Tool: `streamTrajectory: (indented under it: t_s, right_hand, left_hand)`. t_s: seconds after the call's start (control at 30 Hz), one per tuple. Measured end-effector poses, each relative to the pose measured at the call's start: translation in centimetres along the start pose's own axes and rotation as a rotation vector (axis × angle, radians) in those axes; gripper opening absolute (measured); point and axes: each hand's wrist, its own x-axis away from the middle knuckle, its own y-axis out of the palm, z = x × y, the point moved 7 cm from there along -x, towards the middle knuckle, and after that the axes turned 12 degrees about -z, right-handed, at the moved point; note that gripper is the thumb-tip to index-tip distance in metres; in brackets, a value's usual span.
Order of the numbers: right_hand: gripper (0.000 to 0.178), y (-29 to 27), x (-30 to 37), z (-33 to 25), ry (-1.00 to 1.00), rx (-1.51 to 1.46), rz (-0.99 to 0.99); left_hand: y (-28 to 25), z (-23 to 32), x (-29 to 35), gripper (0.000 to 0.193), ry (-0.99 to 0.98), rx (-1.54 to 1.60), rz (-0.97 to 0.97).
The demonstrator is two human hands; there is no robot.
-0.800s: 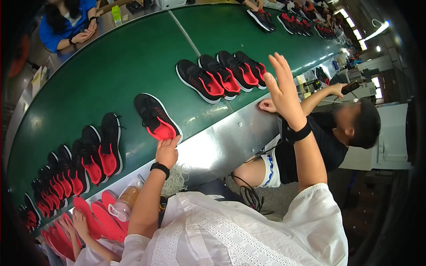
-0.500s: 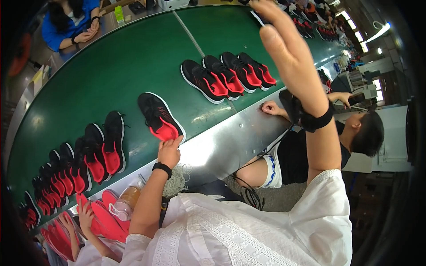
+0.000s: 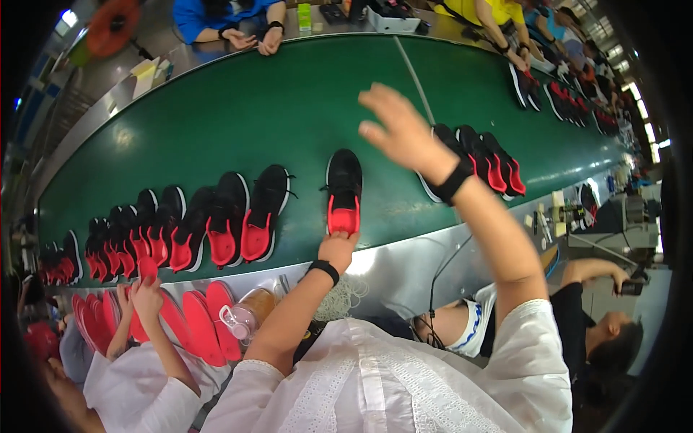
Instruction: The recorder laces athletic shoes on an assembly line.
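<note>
A black sneaker [image 3: 344, 173] with a red lining and white sole lies on the green belt, its toe pointing away. My left hand [image 3: 338, 250] grips its heel, the fingertips at the red collar. My right hand [image 3: 404, 136] is raised over the belt to the right of that sneaker, a little blurred, with its fingers stretched out and nothing in them. Beneath and beside the right hand stands a group of matching sneakers [image 3: 498, 162], partly hidden by the wrist and forearm.
A long row of sneakers [image 3: 263, 209] runs along the belt [image 3: 216, 130] at the left. Red insoles [image 3: 191, 317], a plastic bottle [image 3: 249, 314] and pale elastic loops [image 3: 343, 296] lie along the near edge. Co-workers sit at the left, the right and across the belt.
The view has turned to the right. My right hand has come down from high at the right toward the middle. My left hand stays at the sneaker's heel, and the sneaker now points straight away.
</note>
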Motion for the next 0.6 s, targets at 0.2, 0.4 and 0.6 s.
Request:
streamTrajectory:
  t_s: [0.2, 0.4, 0.6]
  right_hand:
    - [0.061, 20.6, 5.5, 4.2, 0.402, -0.160, -0.598]
    - [0.017, 18.7, 8.6, 2.4, 0.353, -0.250, -0.266]
    - [0.010, 16.1, 11.4, -4.6, 0.012, -0.053, -0.077]
  left_hand:
    - [-1.4, -0.3, 2.5, 0.035, 0.123, 0.614, 0.010]
    - [-5.9, -7.1, 1.6, 0.016, -0.073, 0.714, 0.335]
    - [-11.1, -8.5, -4.3, 0.013, -0.053, 0.413, 0.443]
